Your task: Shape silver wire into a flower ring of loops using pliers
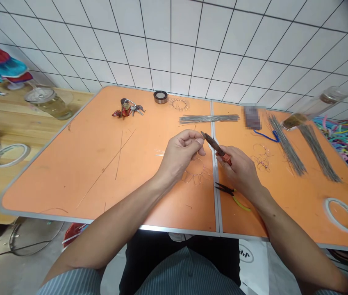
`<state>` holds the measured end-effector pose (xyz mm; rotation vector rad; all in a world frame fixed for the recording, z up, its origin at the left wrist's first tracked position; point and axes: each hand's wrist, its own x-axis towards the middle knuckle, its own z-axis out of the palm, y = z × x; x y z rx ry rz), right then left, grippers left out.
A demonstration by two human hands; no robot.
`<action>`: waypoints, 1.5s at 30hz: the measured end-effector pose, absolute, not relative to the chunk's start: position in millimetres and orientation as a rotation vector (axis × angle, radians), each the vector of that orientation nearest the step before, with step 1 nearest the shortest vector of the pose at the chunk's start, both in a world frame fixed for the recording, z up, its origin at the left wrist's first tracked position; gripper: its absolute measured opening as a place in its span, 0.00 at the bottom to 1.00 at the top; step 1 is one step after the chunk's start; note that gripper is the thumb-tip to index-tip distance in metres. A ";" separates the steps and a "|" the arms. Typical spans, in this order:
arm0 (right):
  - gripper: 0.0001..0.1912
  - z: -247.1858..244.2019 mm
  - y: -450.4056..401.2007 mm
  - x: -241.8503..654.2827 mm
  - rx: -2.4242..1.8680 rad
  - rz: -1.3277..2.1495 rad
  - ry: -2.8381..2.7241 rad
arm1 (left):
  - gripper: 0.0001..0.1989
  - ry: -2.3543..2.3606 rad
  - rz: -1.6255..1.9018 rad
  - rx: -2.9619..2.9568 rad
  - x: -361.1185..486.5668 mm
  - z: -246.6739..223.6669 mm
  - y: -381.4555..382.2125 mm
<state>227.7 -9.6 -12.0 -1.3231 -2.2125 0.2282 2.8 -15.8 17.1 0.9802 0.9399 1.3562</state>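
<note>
My left hand (pixel 182 152) is closed, with thumb and fingers pinched; what lies in the pinch is too fine to make out. In my right hand (pixel 239 168) is a pair of pliers (pixel 213 143) with red handles and dark, rusty-looking jaws, the tips close by the left fingertips. Just under the left hand shows a ring of thin coppery wire bent into loops (pixel 196 176); whether it is held or lies on the table I cannot tell. Black needle-nose pliers (pixel 225 189) with a yellow handle lie below the right hand.
The orange table (pixel 51 172) carries wire bundles (pixel 209 119), loose wires (pixel 112 157), keys (pixel 130 108), a tape roll (pixel 160 97), another wire ring (pixel 179 104), bent wire pieces (pixel 261 163) and a white ring (pixel 342 216). A glass bottle (pixel 313 107) stands at the right and a jar (pixel 49 102) at the left.
</note>
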 end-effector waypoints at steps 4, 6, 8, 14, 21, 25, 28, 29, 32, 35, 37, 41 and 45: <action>0.16 -12.6 -9.8 227.8 -1.324 0.192 -2.238 | 0.07 0.917 1.317 0.964 2.2 15.2 -16.1; 0.15 -11.6 -11.8 226.9 -1.364 0.276 -2.217 | 0.07 0.929 1.280 0.981 1.6 14.4 -15.8; 0.14 -9.2 -14.6 225.9 -1.446 0.464 -2.150 | 0.07 0.935 1.234 0.979 1.1 14.2 -15.5; 0.21 14.6 -17.1 229.2 -1.315 1.495 -1.398 | 0.06 0.845 1.146 0.833 2.1 19.2 -14.6; 0.18 42.6 -20.3 232.1 -1.136 1.843 -0.938 | 0.07 0.740 1.066 0.607 -3.5 26.4 -9.5; 0.20 44.4 -28.6 223.6 -1.194 1.906 -0.784 | 0.10 0.686 1.018 0.516 -8.8 27.8 -6.8; 0.21 46.3 -31.2 219.9 -1.176 2.031 -0.840 | 0.11 0.668 0.999 0.466 -11.4 28.6 -5.2; 0.22 46.0 -32.1 219.4 -1.151 1.998 -0.878 | 0.11 0.658 1.000 0.457 -12.0 28.9 -4.8; 0.26 38.5 -35.9 219.4 -1.189 1.968 -0.937 | 0.11 0.660 1.016 0.450 -12.9 30.4 -4.3; 0.27 27.7 -36.1 223.2 -1.303 2.043 -1.107 | 0.12 0.701 1.027 0.458 -12.8 32.0 -4.6; 0.28 25.0 -32.1 227.9 -1.366 1.861 -1.377 | 0.13 0.718 1.031 0.470 -12.5 32.1 -4.6; 0.25 26.9 -20.3 235.9 -1.390 1.311 -1.965 | 0.11 0.746 1.061 0.520 -12.6 29.0 -3.7; 0.20 18.7 -13.6 239.5 -1.391 1.106 -2.131 | 0.11 0.782 1.100 0.577 -13.0 25.6 -2.3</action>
